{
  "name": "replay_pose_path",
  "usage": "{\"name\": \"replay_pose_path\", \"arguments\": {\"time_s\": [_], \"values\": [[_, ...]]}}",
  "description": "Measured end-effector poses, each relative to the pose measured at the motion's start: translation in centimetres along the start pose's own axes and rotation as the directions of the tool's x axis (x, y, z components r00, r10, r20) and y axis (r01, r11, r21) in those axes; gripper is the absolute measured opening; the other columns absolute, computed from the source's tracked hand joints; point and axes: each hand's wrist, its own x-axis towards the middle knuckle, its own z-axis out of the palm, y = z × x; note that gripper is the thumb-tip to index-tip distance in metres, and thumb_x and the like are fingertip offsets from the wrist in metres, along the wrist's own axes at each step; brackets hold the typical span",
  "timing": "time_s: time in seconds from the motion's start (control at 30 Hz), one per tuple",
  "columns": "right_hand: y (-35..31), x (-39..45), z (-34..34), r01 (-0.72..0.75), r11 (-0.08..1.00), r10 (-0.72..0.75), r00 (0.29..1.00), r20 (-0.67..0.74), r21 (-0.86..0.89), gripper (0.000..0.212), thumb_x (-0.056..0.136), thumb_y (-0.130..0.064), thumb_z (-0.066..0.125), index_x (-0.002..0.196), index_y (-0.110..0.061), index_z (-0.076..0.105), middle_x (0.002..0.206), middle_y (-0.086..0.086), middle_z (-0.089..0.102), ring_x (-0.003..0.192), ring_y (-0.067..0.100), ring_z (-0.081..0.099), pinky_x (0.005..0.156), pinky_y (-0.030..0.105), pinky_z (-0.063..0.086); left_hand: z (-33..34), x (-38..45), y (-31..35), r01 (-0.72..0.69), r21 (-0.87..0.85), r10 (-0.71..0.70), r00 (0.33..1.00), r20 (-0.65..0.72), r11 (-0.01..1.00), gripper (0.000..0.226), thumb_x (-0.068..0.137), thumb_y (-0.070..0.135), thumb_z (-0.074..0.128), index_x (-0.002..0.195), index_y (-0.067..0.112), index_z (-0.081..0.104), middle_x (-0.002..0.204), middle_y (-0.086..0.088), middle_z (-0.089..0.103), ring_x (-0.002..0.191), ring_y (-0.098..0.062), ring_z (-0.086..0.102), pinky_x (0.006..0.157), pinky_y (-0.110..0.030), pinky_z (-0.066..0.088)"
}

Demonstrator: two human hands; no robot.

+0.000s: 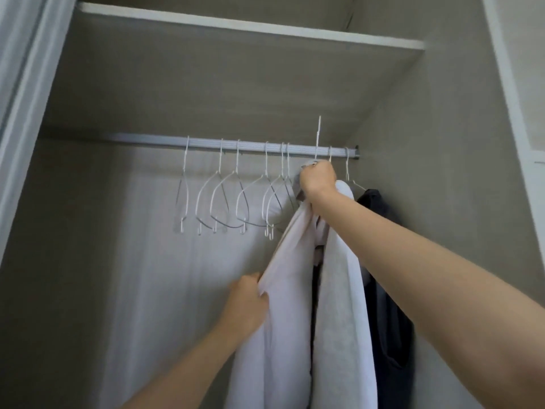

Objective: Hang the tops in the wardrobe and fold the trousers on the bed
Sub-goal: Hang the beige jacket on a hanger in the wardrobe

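Note:
I look up into the wardrobe. My right hand (318,178) grips the neck of a white hanger (318,134), whose hook stands above the metal rail (147,140). A white top (283,305) hangs from that hanger. My left hand (246,302) pinches the top's left edge lower down. To the right a second white top (342,305) hangs on the rail, and a dark top (389,290) hangs at the far right. Whether the held hanger's hook touches the rail is unclear.
Several bare white hangers (218,199) hang on the rail left of my right hand. A shelf (236,28) runs above the rail. The wardrobe's side wall (442,202) stands close on the right, a door frame (26,113) on the left.

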Motion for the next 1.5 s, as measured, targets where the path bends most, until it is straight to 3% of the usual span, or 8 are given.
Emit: {"name": "replay_pose_path", "arguments": {"time_s": [0.23, 0.37, 0.63, 0.8, 0.97, 1.2, 1.37, 1.5], "values": [[3.3, 3.9, 2.4, 0.013, 0.961, 0.005, 0.998, 0.065, -0.278, 0.023, 0.095, -0.012, 0.050, 0.107, 0.002, 0.065, 0.116, 0.019, 0.064, 0.108, 0.035, 0.059, 0.072, 0.027, 0.036, 3.9, 2.6, -1.5, -0.060, -0.003, 0.060, 0.993, 0.101, 0.998, 0.022, 0.088, -0.003, 0.051, 0.097, 0.008, 0.069, 0.080, -0.004, 0.062, 0.078, -0.020, 0.063, 0.055, -0.012, 0.034], [4.2, 4.2, 2.5, 0.042, 0.927, 0.016, 0.988, 0.151, -0.373, 0.018, 0.090, -0.006, 0.053, 0.099, 0.000, 0.067, 0.107, 0.016, 0.066, 0.088, 0.031, 0.060, 0.067, 0.028, 0.041, 5.1, 2.5, -2.5, -0.059, -0.008, 0.060, 0.984, 0.166, 0.998, 0.024, 0.087, 0.000, 0.052, 0.105, 0.005, 0.069, 0.093, -0.013, 0.071, 0.089, -0.030, 0.068, 0.064, -0.022, 0.045], [5.9, -1.0, 1.0, 0.422, 0.767, -0.357, 0.906, 0.225, -0.482, 0.032, 0.089, 0.000, 0.049, 0.120, 0.000, 0.041, 0.122, 0.020, 0.047, 0.089, 0.031, 0.051, 0.068, 0.030, 0.034, 4.8, -0.3, -2.4, -0.059, -0.046, 0.064, 0.991, 0.119, 0.997, 0.025, 0.087, 0.005, 0.059, 0.111, 0.001, 0.065, 0.109, -0.013, 0.070, 0.105, -0.027, 0.065, 0.089, -0.033, 0.050], [6.8, -5.7, -1.1, 0.480, 0.667, -0.347, 0.877, 0.332, -0.570, 0.049, 0.087, 0.003, 0.046, 0.134, 0.000, 0.033, 0.137, 0.023, 0.035, 0.101, 0.042, 0.054, 0.072, 0.037, 0.040, 3.5, -3.8, -1.8, -0.087, -0.087, 0.094, 0.991, 0.091, 0.992, 0.021, 0.086, 0.000, 0.059, 0.105, 0.005, 0.063, 0.098, -0.006, 0.069, 0.096, -0.025, 0.065, 0.075, -0.020, 0.043], [7.4, -11.8, -3.3, 0.537, 0.582, -0.309, 0.841, 0.445, -0.610, 0.050, 0.091, -0.016, 0.045, 0.138, -0.005, 0.031, 0.140, 0.015, 0.034, 0.117, 0.039, 0.044, 0.083, 0.044, 0.046, 2.7, -8.4, -1.9, -0.087, -0.086, 0.094, 0.992, 0.089, 0.993, 0.026, 0.088, 0.006, 0.056, 0.113, 0.010, 0.058, 0.102, -0.006, 0.070, 0.097, -0.029, 0.064, 0.083, -0.033, 0.050], [10.3, -19.7, -5.0, 0.671, 0.458, -0.392, 0.742, 0.544, -0.583, 0.058, 0.091, -0.022, 0.043, 0.144, -0.001, 0.033, 0.146, 0.015, 0.037, 0.133, 0.037, 0.036, 0.109, 0.045, 0.033, 2.0, -14.7, -2.0, 0.035, -0.082, -0.027, 0.995, 0.098, 0.996, 0.047, 0.091, 0.021, 0.059, 0.136, 0.027, 0.047, 0.110, 0.005, 0.068, 0.095, -0.015, 0.066, 0.084, -0.027, 0.050], [13.1, -24.7, -4.9, 0.714, 0.568, -0.448, 0.686, 0.573, -0.411, 0.056, 0.081, -0.026, 0.050, 0.130, 0.002, 0.050, 0.118, 0.017, 0.060, 0.113, 0.037, 0.056, 0.096, 0.045, 0.048, -0.4, -18.7, -2.0, 0.048, -0.020, -0.042, 0.972, 0.229, 0.999, 0.031, 0.088, 0.015, 0.059, 0.112, 0.034, 0.056, 0.085, 0.007, 0.071, 0.077, -0.009, 0.067, 0.077, -0.031, 0.053], [14.4, -27.5, -5.9, 0.741, 0.626, -0.509, 0.624, 0.593, -0.242, 0.056, 0.083, -0.031, 0.037, 0.126, 0.000, 0.055, 0.103, 0.012, 0.065, 0.095, 0.031, 0.063, 0.085, 0.037, 0.052, -1.9, -22.7, -0.9, 0.132, 0.194, -0.172, 0.963, 0.206, 0.972, 0.031, 0.091, 0.014, 0.055, 0.120, 0.026, 0.056, 0.087, 0.005, 0.072, 0.084, -0.013, 0.066, 0.085, -0.030, 0.051]]}}
